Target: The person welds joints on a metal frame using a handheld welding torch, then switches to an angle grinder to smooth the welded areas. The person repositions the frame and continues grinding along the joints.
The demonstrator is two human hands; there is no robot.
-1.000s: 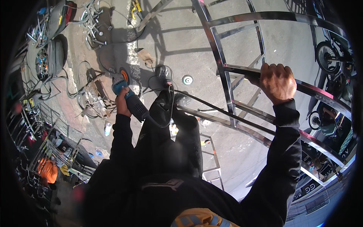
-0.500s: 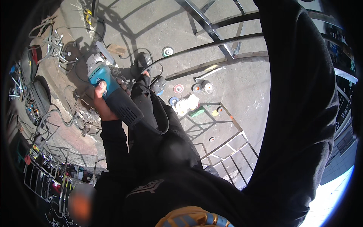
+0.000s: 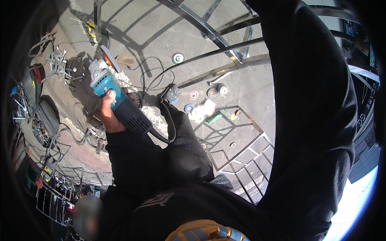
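Note:
My left hand (image 3: 108,112) is closed around the body of a teal and black angle grinder (image 3: 130,114), with the thumb lying along its side. The grinder's metal head points away from me, and an orange-and-grey disc (image 3: 111,61) is fitted on it. From its rear end a black cord (image 3: 161,138) loops over my leg. My right arm (image 3: 311,112), in a black sleeve, stretches up along the right side and leaves the picture at the top, so the right hand is out of sight.
A welded metal frame (image 3: 213,36) stands ahead and to the right. Several grinding discs, including a red-and-white one (image 3: 193,95), lie on the concrete floor. A second metal frame (image 3: 249,154) is nearer on the right. Tools and metal pieces (image 3: 60,64) clutter the left; cord crosses the floor.
The grinder has shifted slightly left and its disc shows more of its orange face. My feet have changed position. The metal frame sits a little farther left in view.

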